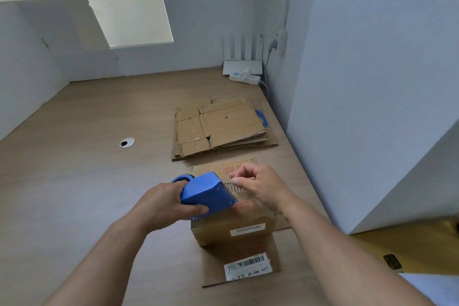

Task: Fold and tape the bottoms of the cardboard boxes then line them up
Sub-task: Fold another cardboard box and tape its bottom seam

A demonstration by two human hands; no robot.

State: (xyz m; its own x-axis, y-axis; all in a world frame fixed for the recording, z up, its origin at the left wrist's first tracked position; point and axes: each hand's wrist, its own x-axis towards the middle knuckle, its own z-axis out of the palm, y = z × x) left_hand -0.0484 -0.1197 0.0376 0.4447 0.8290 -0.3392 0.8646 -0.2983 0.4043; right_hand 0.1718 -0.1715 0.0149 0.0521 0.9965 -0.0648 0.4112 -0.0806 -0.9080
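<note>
A big wooden table [87, 156] fills a pale room; a pile of flat boxes [221, 126] lies at the back, not folded yet; one box [233, 231] stands under the hands, with flaps spread on the table; the left hand [161, 204] grips the blue tape gun [208, 191] above it; the right hand [260, 186] curls its fingers by the teeth; I cannot tell if it pinches tape; I think taping has only begun; no boxes are lined up.
</note>
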